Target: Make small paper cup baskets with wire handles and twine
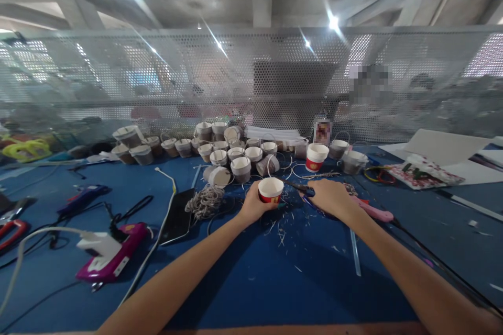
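At frame centre the paper cup [271, 190] is red and white outside, white inside. The table [251, 277] is deep blue. Lower left, a glue gun [112, 259] is magenta; far left, yellow cord [23, 149].

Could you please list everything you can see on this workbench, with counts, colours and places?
paper cup: one, white with red band, held at centre
scissors: one pair, dark blades, blue handle, in the right hand
second paper cup: one, white and red, standing behind the hands
wrapped cups: many, grey-brown, clustered at the back
string bundle: one, pale grey, left of the held cup
glue gun: one, magenta, front left
pink tool: one, under the right wrist
table: one, blue cover
mesh screen: one, grey, behind the table
left hand: grips the held cup
right hand: holds the scissors
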{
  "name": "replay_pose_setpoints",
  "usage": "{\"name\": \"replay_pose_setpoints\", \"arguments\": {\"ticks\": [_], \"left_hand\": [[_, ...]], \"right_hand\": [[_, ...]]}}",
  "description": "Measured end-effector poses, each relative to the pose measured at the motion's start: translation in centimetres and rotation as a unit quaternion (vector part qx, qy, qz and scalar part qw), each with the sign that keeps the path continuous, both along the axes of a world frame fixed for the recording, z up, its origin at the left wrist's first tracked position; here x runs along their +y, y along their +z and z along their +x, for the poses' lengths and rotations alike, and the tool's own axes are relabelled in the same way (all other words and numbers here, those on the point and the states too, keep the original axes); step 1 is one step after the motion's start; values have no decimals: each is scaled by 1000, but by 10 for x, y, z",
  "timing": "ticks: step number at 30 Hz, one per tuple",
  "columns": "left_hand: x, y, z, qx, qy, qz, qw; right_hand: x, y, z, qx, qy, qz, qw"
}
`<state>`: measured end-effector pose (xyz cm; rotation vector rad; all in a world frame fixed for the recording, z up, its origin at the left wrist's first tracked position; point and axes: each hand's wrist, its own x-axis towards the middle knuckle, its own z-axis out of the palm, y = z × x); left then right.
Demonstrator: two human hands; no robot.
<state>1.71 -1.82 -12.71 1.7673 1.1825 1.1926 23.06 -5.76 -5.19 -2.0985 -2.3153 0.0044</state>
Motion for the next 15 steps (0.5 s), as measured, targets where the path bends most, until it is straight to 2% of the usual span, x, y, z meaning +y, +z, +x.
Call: {"name": "replay_pose_setpoints", "arguments": {"ticks": [3, 15], "left_hand": [[0, 0, 0, -9, -2, -5, 1000], [2, -4, 0, -15, -24, 19, 999]], "right_hand": [[3, -2, 6, 8, 15, 30, 999], [6, 5, 5, -11, 45, -3, 999]]}}
